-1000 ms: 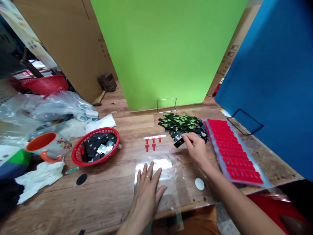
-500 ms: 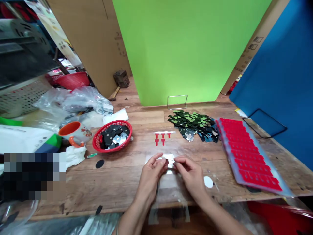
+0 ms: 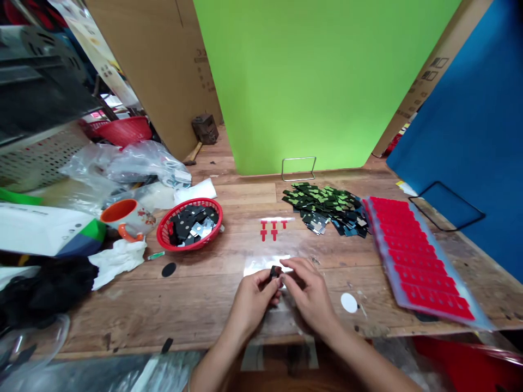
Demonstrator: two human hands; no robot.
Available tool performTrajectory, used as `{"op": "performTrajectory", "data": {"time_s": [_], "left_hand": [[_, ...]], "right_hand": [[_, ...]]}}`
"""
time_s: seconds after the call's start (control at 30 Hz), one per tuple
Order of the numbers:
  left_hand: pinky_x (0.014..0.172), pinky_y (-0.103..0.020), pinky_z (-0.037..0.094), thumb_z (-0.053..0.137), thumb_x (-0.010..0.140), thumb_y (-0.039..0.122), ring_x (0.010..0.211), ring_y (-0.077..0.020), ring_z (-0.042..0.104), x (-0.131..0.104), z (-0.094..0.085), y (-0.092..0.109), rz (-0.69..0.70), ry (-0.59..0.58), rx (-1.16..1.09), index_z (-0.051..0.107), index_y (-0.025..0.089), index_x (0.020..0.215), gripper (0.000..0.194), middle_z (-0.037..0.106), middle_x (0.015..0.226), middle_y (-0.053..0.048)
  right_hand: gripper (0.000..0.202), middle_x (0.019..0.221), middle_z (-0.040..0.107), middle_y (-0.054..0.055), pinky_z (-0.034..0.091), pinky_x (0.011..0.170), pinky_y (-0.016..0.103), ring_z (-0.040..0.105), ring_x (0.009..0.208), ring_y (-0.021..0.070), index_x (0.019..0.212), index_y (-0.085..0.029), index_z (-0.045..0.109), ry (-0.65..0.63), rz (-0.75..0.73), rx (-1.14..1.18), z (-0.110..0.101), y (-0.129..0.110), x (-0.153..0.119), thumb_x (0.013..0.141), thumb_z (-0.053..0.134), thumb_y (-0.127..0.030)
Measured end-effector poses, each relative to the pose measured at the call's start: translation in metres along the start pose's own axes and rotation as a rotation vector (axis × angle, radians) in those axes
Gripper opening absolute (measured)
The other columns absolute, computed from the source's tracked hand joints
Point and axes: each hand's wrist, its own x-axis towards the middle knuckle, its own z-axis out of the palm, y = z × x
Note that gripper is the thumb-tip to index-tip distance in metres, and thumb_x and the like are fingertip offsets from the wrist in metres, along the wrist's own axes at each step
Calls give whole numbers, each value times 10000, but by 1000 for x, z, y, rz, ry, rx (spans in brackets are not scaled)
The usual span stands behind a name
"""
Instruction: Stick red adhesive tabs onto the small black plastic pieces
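My left hand (image 3: 254,298) pinches a small black flat piece (image 3: 274,271) between thumb and fingers, tilted up off the table. Close against it, my right hand (image 3: 308,288) has its thumb and fingers curled in, the tips at the piece's right side. What those right fingertips hold, if anything, is too small to make out. Under both hands lies a clear plastic sheet (image 3: 255,265) that catches the light. Just beyond, several red T-shaped pieces (image 3: 274,234) lie in two short rows.
At left stands a red basket (image 3: 160,231) of black and silvery plates, beside a mug (image 3: 143,219). A pile of dark plates (image 3: 327,204) lies at the back. To the right is a sheet of red pieces (image 3: 420,256). Green (image 3: 327,81) and blue (image 3: 461,109) boards stand behind.
My left hand has tilted the piece, so its black side now shows. My right hand has moved slightly left, closer to my left. The view has shifted a little.
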Motion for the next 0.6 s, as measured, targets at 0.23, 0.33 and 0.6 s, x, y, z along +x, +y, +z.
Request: {"op": "performTrajectory", "data": {"time_s": [0.23,0.33,0.6], "left_hand": [[725,-280,468,531,821,282,789,-189,616,-1,-35,5,409,268,725,708,212,869,196,684,844,-50],[711,-288,462,467,861,271,766,-178,603,3,-59,0,566,398,990,696,215,914,242,664,847,-53],[691,-293,452,436,888,309,763,-188,575,15,-90,-30,637,408,1158,682,188,901,274,626,767,-59]], "right_hand": [[59,735,614,8,405,704,244,544,770,156,733,-179,650,-216,46,-96,19,7,38,780,617,-160],[64,791,611,19,383,752,252,507,823,160,778,-187,653,-239,-118,-275,43,12,52,791,610,-141],[86,766,597,27,354,769,273,470,842,178,725,-188,659,-443,-264,-522,73,19,71,796,625,-223]]}}
